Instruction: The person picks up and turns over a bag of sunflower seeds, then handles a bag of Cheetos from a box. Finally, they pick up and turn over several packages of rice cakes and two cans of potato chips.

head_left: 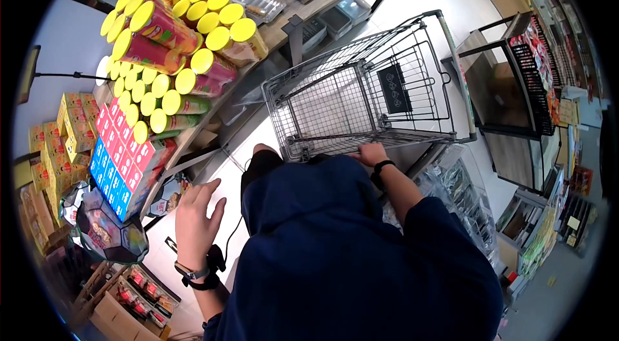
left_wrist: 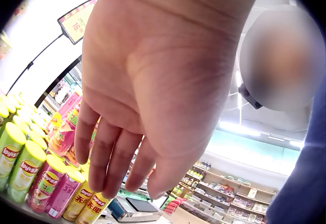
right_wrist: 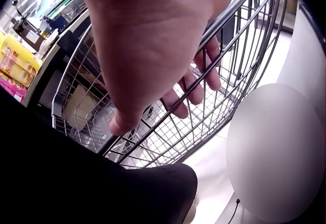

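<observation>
A wire shopping cart stands in front of the person, with a dark panel on its inner grille. The right hand holds the cart's near side edge. In the right wrist view, the right hand lies over the dark rim, its fingers curled down through the wires and its thumb along the bar. The left hand is raised near the display table, touching nothing. Seen from the left wrist, the left hand shows its palm, fingers extended, with lidded snack cans behind it.
Snack cans with yellow lids are stacked on a table at the left, beside red and blue boxes. A black-framed rack stands right of the cart. Clear plastic-wrapped goods lie near the right arm.
</observation>
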Demonstrator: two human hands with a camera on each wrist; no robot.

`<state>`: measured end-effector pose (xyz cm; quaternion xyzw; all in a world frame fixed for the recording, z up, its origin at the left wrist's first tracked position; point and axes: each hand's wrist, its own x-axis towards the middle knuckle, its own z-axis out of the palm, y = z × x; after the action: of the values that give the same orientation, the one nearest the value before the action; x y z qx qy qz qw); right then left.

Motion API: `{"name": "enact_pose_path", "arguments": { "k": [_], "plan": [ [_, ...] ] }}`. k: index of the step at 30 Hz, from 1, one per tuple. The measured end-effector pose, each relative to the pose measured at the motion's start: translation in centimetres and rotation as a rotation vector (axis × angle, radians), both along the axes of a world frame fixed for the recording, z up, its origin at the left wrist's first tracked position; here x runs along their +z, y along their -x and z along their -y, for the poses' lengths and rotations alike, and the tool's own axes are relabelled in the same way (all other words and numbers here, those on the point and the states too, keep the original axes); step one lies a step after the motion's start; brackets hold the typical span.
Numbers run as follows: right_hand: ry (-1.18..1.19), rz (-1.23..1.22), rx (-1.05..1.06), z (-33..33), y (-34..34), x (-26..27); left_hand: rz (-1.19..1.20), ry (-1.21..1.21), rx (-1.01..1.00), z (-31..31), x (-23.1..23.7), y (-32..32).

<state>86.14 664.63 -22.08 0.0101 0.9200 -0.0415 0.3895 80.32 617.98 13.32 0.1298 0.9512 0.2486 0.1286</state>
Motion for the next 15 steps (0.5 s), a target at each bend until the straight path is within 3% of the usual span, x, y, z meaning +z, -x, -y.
{"name": "enact_pose_path", "arguments": {
  "k": [12, 15],
  "plan": [
    [-0.057, -0.214, 0.076, -0.1, -0.7, -1.4, 0.046, 0.012, 0.104, 2.1, -2.2, -2.0],
    [-0.054, -0.142, 0.051, 0.2, 0.3, -0.7, -0.02, -0.028, 0.068, 1.6, -2.1, -1.4]
  ]
}}
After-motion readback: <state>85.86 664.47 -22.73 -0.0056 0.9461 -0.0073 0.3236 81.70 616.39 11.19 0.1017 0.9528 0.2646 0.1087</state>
